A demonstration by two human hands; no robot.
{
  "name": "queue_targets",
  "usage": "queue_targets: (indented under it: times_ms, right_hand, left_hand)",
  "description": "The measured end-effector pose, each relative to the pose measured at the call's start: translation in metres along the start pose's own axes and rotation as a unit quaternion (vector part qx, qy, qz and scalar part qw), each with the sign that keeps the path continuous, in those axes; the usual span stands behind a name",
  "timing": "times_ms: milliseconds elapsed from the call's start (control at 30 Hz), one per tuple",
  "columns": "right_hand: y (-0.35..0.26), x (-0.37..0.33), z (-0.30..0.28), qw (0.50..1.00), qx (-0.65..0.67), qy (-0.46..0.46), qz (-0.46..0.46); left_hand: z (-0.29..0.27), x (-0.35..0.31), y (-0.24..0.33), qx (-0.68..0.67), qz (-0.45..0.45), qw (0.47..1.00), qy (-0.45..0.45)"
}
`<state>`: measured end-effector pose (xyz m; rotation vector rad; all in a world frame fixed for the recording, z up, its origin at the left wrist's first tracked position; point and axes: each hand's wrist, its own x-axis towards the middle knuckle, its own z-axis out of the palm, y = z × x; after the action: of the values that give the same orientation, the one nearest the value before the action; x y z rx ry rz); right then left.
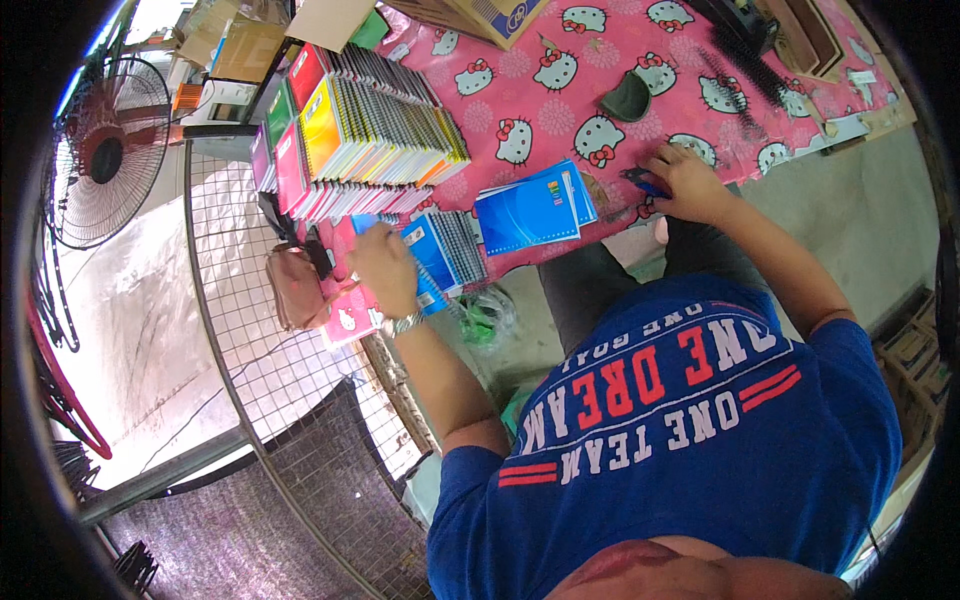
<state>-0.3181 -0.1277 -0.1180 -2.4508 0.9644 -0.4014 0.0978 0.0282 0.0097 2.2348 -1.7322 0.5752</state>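
My left hand (pixel 385 268), somewhat blurred, is closed on a blue spiral notebook (pixel 430 297) at the near left part of the table. Right beside it lies a row of blue spiral-bound notebooks (pixel 445 250) with dark coils. In my right hand (pixel 690 185), near the table's front edge, is a small dark tool with blue on it (pixel 645 183), perhaps pliers; the fingers partly hide it. Between my hands rests a short stack of blue-covered notebooks (pixel 530 210), slightly fanned, with punched holes along the near edge.
Tall stacks of spiral notebooks (pixel 370 125) in several colours stand at the left. A dark green cup-like piece (pixel 627 97) and black coils (pixel 755 75) lie farther right on the pink tablecloth (pixel 490 75). A brown pouch (pixel 295 285), wire mesh and fan (pixel 108 155) are leftward.
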Motion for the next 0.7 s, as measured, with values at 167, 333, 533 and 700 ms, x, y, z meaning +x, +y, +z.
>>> queue_targets:
  times_ms: [167,333,533,700]
  right_hand:
    - [0.014,0.008,0.005,0.999,-0.019,0.045,-0.023]
    - [0.094,0.032,-0.038,0.962,-0.146,0.209,0.1]
    - [0.148,0.049,-0.039,0.897,-0.308,0.197,0.249]
    - [0.158,0.055,-0.035,0.91,-0.297,0.169,0.233]
  left_hand:
    - [0.068,-0.025,-0.002,-0.091,-0.066,0.993,-0.034]
    - [0.064,-0.069,-0.02,-0.066,-0.191,0.977,-0.072]
    - [0.059,-0.073,-0.03,-0.152,-0.18,0.961,-0.142]
    - [0.065,-0.073,-0.042,-0.205,-0.179,0.951,-0.146]
